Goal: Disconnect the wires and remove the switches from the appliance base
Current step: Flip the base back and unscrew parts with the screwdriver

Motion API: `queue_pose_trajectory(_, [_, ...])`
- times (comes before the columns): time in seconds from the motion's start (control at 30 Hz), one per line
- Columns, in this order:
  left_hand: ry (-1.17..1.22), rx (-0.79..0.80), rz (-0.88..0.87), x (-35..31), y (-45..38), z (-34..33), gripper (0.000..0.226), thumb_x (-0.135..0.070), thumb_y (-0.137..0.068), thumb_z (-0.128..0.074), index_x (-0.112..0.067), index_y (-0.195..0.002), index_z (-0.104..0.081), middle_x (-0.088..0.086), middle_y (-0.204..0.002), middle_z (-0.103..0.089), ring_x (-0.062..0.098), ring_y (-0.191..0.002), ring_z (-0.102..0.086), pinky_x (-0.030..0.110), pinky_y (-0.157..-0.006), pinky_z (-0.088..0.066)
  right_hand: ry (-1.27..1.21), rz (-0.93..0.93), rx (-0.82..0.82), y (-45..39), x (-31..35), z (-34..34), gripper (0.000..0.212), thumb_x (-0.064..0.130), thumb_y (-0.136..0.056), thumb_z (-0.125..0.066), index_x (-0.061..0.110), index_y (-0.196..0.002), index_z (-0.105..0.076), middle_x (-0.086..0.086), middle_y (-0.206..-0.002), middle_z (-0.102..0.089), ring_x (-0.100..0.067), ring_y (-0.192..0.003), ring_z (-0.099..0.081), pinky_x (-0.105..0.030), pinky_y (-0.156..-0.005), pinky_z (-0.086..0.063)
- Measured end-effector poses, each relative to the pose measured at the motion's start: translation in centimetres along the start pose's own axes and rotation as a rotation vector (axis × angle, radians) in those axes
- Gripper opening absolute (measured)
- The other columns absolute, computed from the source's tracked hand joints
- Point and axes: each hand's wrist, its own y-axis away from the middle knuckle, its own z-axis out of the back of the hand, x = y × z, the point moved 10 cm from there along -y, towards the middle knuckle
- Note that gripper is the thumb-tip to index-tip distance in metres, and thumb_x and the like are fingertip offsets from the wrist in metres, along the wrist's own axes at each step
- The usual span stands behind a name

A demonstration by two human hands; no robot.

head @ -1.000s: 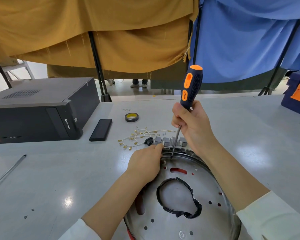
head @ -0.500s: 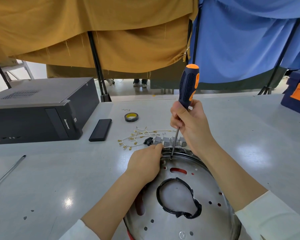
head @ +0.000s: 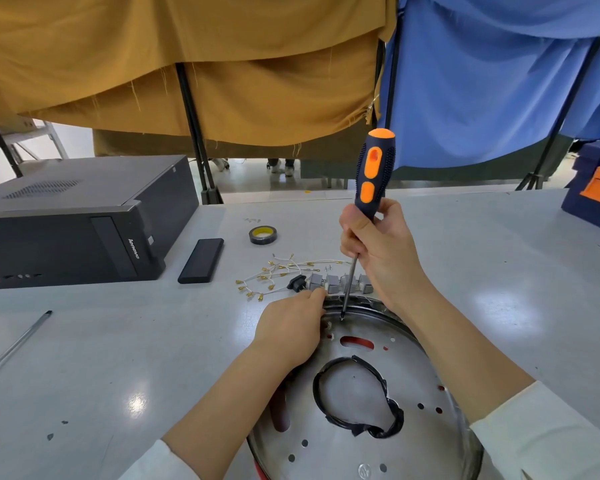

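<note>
Screwdriver in the head view stands nearly upright, its long axis tipped slightly toward the top right, its tip set down on the far inner rim of the appliance base, the round metal pan nearest the person. The right hand grasps the lower handle, fingers curled round it, directly above the tip. The left hand lies on the base's far left rim, its fingertips curled onto a small fitting just left of the tip; what exactly they pinch is hidden. The left hand is the nearer one to that fitting, touching it, so any turning force seems to fall to the right hand while the left steadies.

Just beyond the base's far rim, a row of grey switches sits on the table, with a small black socket part at its left end. Loose wires with brass terminals lie just left and beyond those. Farther from the base are a tape roll, a flat black case and a desktop computer. Nothing stands between tip and rim.
</note>
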Motion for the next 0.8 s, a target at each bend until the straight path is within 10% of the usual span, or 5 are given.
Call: queue_pose_trajectory(0.8, [0.003,0.007,-0.001,-0.1,0.0,0.0,0.02,-0.018,-0.098,-0.041,-0.019,-0.118,-0.043,0.003,-0.116,-0.057,0.029,-0.1,-0.059,0.034,-0.067,-0.037,-0.145,-0.021,0.06,-0.2,0.2,-1.1,0.033,0.038,-0.093,-0.039,0.01,-0.107,-0.05,-0.001,-0.079,-0.053,-0.009,-0.058,-0.037,-0.024,-0.056,-0.03])
